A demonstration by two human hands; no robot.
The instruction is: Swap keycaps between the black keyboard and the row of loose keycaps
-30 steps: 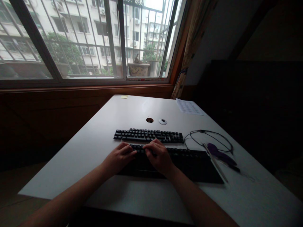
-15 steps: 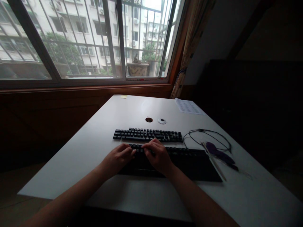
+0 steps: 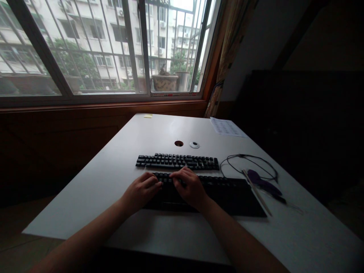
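A black keyboard (image 3: 227, 197) lies in front of me, with a row of keys along its far edge and a dark, flat-looking near part. Over its left end rests my left hand (image 3: 144, 188), fingers curled and closed near the keys. My right hand (image 3: 190, 186) is just to the right, its bent fingers and thumb drawn together at the same row. Whatever sits between the fingertips of either hand is hidden or too small to name. Right behind the keyboard, black keycaps (image 3: 176, 162) are laid out in rows on the white table (image 3: 119, 159).
A black cable (image 3: 256, 156) coils at the right. Near it lie a thin pale stick (image 3: 257, 193) and a purple object (image 3: 263, 184). Beyond the keycaps are a round table hole (image 3: 179, 143), a white ring-shaped cover (image 3: 194, 145), a printed sheet (image 3: 227, 127) and a yellow note (image 3: 148, 116).
The fingers of my left hand have shifted very slightly at the keys. My right hand stays in nearly the same place.
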